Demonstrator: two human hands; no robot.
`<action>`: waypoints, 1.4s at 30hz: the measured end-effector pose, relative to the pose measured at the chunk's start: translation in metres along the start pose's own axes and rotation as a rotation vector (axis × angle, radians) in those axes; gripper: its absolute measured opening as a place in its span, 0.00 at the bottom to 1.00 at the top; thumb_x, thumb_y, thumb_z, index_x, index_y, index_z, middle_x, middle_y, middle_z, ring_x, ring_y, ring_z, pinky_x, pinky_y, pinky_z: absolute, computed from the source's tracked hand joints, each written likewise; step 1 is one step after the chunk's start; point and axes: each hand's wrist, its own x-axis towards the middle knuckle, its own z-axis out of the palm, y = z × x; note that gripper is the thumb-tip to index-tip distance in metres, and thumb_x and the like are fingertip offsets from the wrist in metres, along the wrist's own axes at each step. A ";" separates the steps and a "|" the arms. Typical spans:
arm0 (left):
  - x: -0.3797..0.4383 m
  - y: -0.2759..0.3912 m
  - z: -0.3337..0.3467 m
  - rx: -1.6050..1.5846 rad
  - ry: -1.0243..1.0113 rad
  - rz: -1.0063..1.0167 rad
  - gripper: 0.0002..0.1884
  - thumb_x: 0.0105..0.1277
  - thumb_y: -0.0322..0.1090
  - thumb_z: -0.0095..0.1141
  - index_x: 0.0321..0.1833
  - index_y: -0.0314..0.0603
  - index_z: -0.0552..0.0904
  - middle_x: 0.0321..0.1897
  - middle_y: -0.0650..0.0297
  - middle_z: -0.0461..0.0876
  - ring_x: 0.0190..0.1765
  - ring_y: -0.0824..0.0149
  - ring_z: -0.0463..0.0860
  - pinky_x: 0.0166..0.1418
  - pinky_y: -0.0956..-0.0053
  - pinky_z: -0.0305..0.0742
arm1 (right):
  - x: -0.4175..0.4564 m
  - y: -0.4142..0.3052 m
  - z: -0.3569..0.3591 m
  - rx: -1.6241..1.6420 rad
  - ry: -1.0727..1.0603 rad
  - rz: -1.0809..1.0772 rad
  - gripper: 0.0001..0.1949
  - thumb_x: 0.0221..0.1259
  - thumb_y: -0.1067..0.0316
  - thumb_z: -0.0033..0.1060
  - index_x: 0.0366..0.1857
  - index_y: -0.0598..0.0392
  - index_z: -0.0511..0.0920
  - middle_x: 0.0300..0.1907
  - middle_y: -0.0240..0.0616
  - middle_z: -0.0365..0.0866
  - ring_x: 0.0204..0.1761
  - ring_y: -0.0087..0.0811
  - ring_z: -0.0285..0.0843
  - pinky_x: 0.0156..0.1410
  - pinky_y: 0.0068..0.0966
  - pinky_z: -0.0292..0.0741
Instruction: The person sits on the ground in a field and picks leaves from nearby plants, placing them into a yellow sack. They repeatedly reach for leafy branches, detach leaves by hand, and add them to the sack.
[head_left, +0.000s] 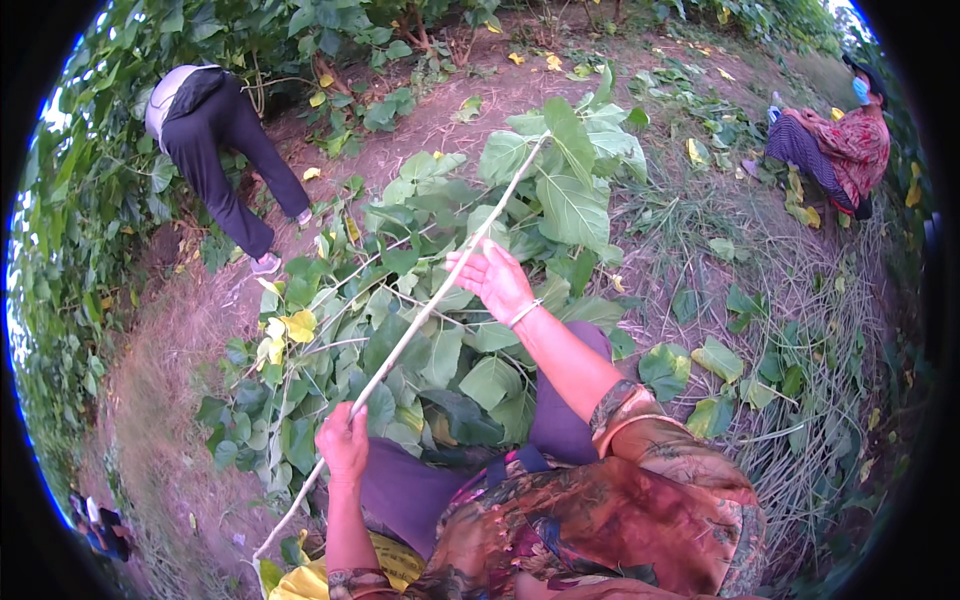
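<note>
A long, pale branch (420, 319) runs diagonally across the view. Its lower length is bare, and a cluster of broad green leaves (574, 202) remains at the upper tip. My left hand (343, 442) is closed around the lower part of the branch. Higher up, my right hand (499, 281) has its fingers extended beside the stem. The branch crosses in front of these fingertips; whether they touch it, I cannot tell. Below, cut leafy branches (442, 360) lie in a heap in front of my legs and partly over them.
One person (217, 142) bends into shrubs at the upper left. Another person (844, 150) sits at the upper right. Bare stripped stems (817, 420) litter the right-hand ground. A yellow sack (304, 581) lies beside my left arm. Far lower left, a dark figure (101, 529) is indistinct.
</note>
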 end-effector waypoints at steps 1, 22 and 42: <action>0.003 0.005 0.000 -0.001 0.032 0.061 0.05 0.62 0.35 0.62 0.34 0.43 0.81 0.21 0.58 0.77 0.26 0.54 0.78 0.32 0.61 0.71 | -0.007 0.002 0.015 -0.005 -0.015 0.004 0.20 0.77 0.53 0.36 0.60 0.57 0.63 0.54 0.58 0.77 0.54 0.47 0.81 0.58 0.39 0.79; 0.052 0.102 -0.006 -0.308 0.322 0.385 0.31 0.60 0.33 0.61 0.67 0.35 0.67 0.62 0.49 0.71 0.65 0.48 0.70 0.69 0.58 0.63 | -0.093 -0.250 0.228 -0.290 -0.611 -1.019 0.22 0.77 0.52 0.38 0.47 0.65 0.73 0.22 0.28 0.65 0.18 0.16 0.49 0.25 0.17 0.55; 0.020 0.101 0.037 -0.287 -0.292 0.382 0.16 0.65 0.36 0.56 0.55 0.42 0.78 0.61 0.54 0.72 0.61 0.49 0.73 0.65 0.58 0.69 | -0.084 -0.174 0.168 -1.690 -0.183 -0.916 0.11 0.73 0.60 0.50 0.37 0.56 0.77 0.16 0.32 0.66 0.17 0.20 0.62 0.23 0.25 0.62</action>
